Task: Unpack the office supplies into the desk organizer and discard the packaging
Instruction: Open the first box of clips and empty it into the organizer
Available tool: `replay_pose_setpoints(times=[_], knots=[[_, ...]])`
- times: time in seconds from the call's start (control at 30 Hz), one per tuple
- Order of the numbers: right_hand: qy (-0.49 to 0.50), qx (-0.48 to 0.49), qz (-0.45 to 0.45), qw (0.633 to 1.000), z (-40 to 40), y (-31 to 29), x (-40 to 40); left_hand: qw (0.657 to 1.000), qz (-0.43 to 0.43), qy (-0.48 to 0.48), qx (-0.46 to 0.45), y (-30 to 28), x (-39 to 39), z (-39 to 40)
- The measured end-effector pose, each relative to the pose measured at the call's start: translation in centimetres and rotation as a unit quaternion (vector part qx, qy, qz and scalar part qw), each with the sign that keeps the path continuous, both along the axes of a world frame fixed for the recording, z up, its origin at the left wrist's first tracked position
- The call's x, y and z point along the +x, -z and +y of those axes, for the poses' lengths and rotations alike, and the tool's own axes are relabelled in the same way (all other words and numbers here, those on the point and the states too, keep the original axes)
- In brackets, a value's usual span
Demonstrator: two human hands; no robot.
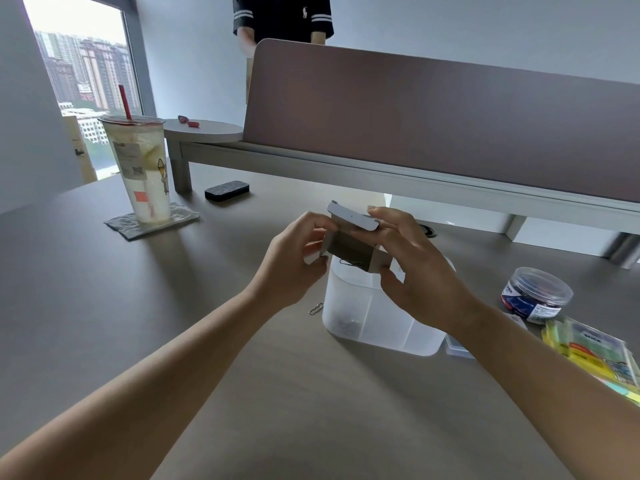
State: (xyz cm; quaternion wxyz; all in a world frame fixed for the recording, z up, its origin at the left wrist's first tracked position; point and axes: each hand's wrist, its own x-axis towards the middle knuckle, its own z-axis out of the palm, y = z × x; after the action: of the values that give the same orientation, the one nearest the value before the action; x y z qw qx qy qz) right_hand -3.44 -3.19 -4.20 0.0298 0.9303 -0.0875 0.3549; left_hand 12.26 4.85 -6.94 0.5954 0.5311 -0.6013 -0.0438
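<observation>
Just above the middle of the frame, both hands hold a small cardboard box (353, 244) over the organizer (381, 317). The left hand (294, 265) curls its fingers round the box's left end, thumb and fingertips pinching the side flap. The right hand (415, 271) grips the right end, its fingers pressed on the raised lid flap and its thumb under the box's lower edge. The box is open and tilted toward the camera, and one dark clip (350, 263) hangs at its lower lip, right over the organizer's rim. The organizer is a translucent white tub with dividers, standing on the desk (173, 341) at centre frame; a few clips (346, 323) show dimly through its lower left wall. A loose clip (316, 308) lies on the desk just left of it. At the right edge stands a clear round jar (536, 294) of dark clips, lid on, and below it a packet of coloured sticky notes (595, 355). In the upper left, an iced drink (140, 168) with a red straw stands on a coaster, and a dark eraser (227, 190) lies near it.
</observation>
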Motion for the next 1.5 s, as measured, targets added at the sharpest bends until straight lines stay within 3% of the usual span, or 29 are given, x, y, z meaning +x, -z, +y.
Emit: replay_pose_setpoints(times=[0.23,0.43,0.57,0.73,0.87,1.03,1.23,1.37,1.5], knots=[[-0.014,0.01,-0.006,1.0,0.1,0.3,-0.2,0.989,-0.133,-0.047,-0.034,0.4,0.5,0.0],[-0.029,-0.031,-0.012,0.999,-0.2,0.2,-0.5,0.979,-0.185,-0.078,-0.044,0.2,0.4,-0.1],[-0.019,-0.041,-0.006,0.999,-0.3,0.3,-0.6,0.983,-0.173,-0.059,-0.034,0.3,0.4,0.0],[0.005,0.091,-0.011,0.996,0.2,0.2,-0.6,0.981,-0.177,-0.074,-0.015,0.2,0.4,-0.1],[-0.051,0.349,-0.028,0.935,0.7,-0.7,-0.5,0.996,-0.074,-0.026,0.036,-0.7,0.4,0.3],[-0.069,0.41,-0.059,0.908,1.6,-1.8,-0.1,0.993,-0.071,-0.02,0.089,-2.1,0.6,2.5],[-0.095,0.416,-0.055,0.903,5.2,-2.0,1.0,0.982,-0.129,-0.084,0.106,-1.7,0.8,6.7],[-0.042,0.307,-0.026,0.95,7.5,0.8,0.8,0.964,-0.074,-0.181,0.179,0.4,1.2,9.8],[-0.004,0.194,0.057,0.979,7.2,3.7,0.0,0.943,-0.052,-0.224,0.241,2.4,2.1,10.9]])
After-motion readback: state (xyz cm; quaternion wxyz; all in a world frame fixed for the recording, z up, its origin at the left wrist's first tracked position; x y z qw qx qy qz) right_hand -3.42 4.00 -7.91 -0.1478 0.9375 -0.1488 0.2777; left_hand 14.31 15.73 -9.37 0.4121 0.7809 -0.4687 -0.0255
